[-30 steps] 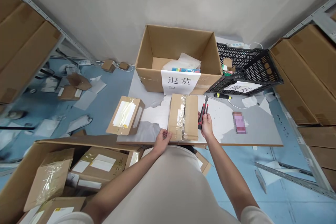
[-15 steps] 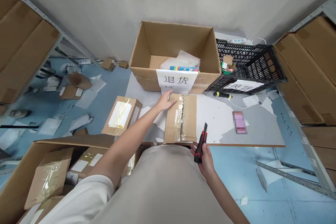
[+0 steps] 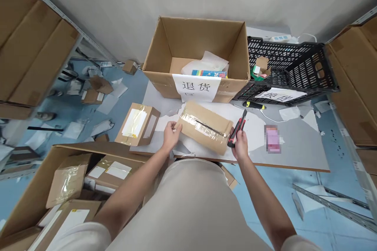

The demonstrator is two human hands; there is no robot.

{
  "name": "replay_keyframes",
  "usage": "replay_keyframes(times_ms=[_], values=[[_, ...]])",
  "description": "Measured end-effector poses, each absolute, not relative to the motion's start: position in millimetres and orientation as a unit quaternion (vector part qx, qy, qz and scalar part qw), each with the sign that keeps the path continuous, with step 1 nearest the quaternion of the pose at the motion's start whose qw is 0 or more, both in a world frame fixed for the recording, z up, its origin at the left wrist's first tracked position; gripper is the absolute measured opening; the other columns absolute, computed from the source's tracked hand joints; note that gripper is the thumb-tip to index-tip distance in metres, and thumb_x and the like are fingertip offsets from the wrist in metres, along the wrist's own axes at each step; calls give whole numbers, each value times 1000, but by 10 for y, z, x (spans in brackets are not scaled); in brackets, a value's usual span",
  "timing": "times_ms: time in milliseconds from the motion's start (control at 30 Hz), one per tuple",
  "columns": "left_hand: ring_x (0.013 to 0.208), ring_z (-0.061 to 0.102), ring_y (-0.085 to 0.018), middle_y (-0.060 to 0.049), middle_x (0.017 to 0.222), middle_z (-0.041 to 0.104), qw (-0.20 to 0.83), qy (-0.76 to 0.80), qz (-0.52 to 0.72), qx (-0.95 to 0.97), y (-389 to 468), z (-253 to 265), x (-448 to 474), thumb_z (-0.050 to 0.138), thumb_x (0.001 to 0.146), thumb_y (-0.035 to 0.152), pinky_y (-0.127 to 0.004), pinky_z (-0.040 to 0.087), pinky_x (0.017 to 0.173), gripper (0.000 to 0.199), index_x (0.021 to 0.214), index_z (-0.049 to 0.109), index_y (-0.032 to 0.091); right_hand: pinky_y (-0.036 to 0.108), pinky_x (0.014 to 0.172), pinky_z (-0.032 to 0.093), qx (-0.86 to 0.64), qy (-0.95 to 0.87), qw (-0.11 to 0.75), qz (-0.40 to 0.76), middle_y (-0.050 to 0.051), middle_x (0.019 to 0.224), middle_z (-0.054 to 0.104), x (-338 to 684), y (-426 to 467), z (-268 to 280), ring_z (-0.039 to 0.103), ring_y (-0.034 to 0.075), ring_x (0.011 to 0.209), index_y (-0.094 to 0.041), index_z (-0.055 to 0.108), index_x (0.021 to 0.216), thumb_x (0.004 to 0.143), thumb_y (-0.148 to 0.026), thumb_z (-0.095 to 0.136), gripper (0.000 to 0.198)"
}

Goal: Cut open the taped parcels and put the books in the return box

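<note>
A taped brown cardboard box (image 3: pixel 203 125) lies askew in front of me, a slit running along the clear tape on its top. My left hand (image 3: pixel 171 135) grips its left end, thumb near the upper edge. In my right hand (image 3: pixel 240 143) is a black and red utility knife (image 3: pixel 237 128), its blade pointing up and away from me. The fingers of that hand are also at the box's right end; how firmly they touch it is partly hidden. Another taped box (image 3: pixel 138 124) with a white label stands to the left of my left hand.
Behind the taped box stands a large open carton (image 3: pixel 196 47) holding a colourful box and white wrapping. Right of it is a black crate (image 3: pixel 290 66). A yellow-black tool (image 3: pixel 254 105) and a pixelated pink item (image 3: pixel 273 139) lie on the table (image 3: pixel 300 149). A carton of parcels (image 3: pixel 97 149) is lower left.
The taped box has been turned from lengthwise to a slant across the table. My left hand moved down to its left end; my right hand rose with the knife to its right end.
</note>
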State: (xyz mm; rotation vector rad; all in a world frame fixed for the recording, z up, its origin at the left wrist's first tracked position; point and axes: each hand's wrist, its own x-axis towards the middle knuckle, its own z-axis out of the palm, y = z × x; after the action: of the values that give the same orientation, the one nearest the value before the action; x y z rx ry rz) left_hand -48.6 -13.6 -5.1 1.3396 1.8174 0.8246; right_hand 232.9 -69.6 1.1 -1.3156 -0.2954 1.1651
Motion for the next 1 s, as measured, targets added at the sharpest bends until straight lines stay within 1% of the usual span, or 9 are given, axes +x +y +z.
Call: replay_keyframes(times_ms=[100, 200, 267, 333, 433, 533, 600, 700, 1000], values=[[87, 59, -20, -6, 93, 60, 359, 719, 313, 505, -534, -67, -475, 52, 78, 49, -34, 48, 79, 36, 97, 49, 19, 31, 73, 54, -564, -188, 597, 538, 4, 104, 67, 2539, -388, 33, 66, 17, 91, -25, 47, 94, 73, -54, 63, 40], [105, 54, -24, -11, 107, 56, 261, 728, 304, 557, -573, 30, -409, 53, 77, 43, -40, 43, 91, 43, 111, 46, 17, 29, 66, 54, -575, -233, 551, 557, 5, 99, 68, 2760, -397, 66, 67, 16, 79, -23, 48, 96, 71, -55, 65, 43], [122, 43, -28, -16, 125, 48, 182, 694, 285, 636, -443, 135, -338, 53, 77, 36, -43, 34, 102, 50, 121, 43, 15, 26, 56, 51, -609, -276, 498, 552, 4, 91, 68, 2928, -562, 82, 65, 13, 62, -22, 50, 98, 73, -55, 64, 44], [134, 28, -30, -17, 139, 37, 145, 635, 231, 723, -285, 234, -255, 53, 76, 35, -46, 24, 108, 57, 128, 41, 15, 23, 45, 46, -635, -312, 442, 551, 2, 82, 67, 3080, -779, 86, 59, 10, 49, -20, 51, 99, 75, -55, 61, 44], [139, 12, -38, -17, 149, 24, 132, 577, 126, 796, -145, 307, -149, 60, 69, 54, -57, 14, 108, 79, 135, 37, 17, 23, 40, 44, -636, -325, 390, 582, 0, 75, 64, 3202, -1044, 74, 55, 10, 43, -19, 51, 101, 75, -57, 60, 47], [137, 7, -45, -20, 150, 18, 130, 566, 71, 811, -153, 286, -110, 64, 50, 73, -62, 16, 103, 112, 141, 30, 16, 24, 40, 44, -625, -318, 364, 613, -1, 74, 64, 3215, -1145, 61, 55, 10, 43, -19, 52, 104, 73, -58, 60, 50], [137, 6, -46, -22, 150, 17, 128, 569, 56, 810, -192, 250, -116, 64, 43, 77, -61, 20, 102, 121, 141, 29, 15, 23, 38, 43, -623, -316, 349, 625, -1, 73, 64, 3221, -1151, 62, 54, 10, 42, -20, 52, 104, 73, -59, 59, 51], [137, 7, -46, -22, 150, 19, 120, 577, 53, 806, -228, 201, -139, 64, 43, 78, -56, 23, 103, 122, 141, 30, 15, 23, 36, 41, -624, -328, 325, 631, -2, 70, 62, 3272, -1143, 80, 53, 10, 40, -20, 52, 104, 73, -59, 59, 50], [137, 9, -44, -20, 148, 23, 113, 577, 91, 804, -219, 131, -134, 65, 44, 76, -52, 20, 107, 119, 138, 33, 13, 22, 32, 37, -632, -423, 236, 604, -3, 64, 59, 3393, -917, 234, 50, 10, 36, -21, 57, 107, 79, -56, 53, 45]])
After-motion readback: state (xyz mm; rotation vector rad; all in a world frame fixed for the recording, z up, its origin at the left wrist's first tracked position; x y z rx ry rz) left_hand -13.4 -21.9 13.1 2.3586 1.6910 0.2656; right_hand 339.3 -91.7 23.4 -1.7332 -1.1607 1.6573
